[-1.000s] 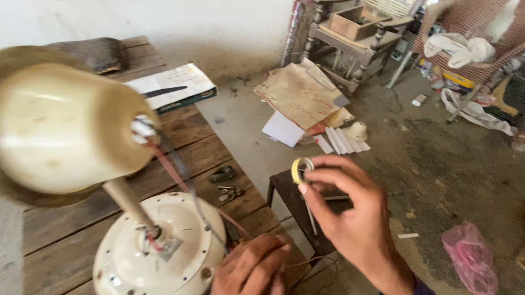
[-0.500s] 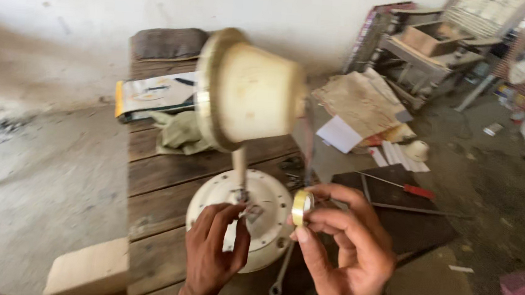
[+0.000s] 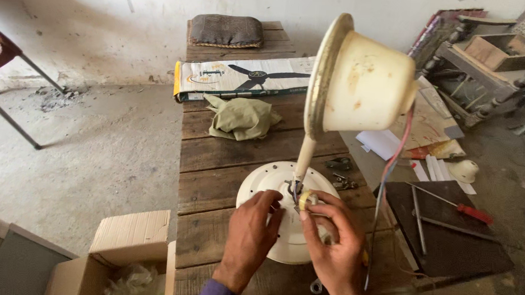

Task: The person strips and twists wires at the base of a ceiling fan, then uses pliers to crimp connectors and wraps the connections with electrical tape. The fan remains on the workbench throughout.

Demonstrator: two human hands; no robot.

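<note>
Yellow tape roll, a second earlier held high and clear, now brought against rod base on cream fan motor; pinched in right hand fingers. Left hand fingers spread flat on motor, on tabletop.

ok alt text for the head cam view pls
Two hands work at the base of a cream ceiling fan motor on a wooden table: the right hand holds a small yellow roll at the rod, the left hand rests on the housing. A green cloth lies behind.
</note>
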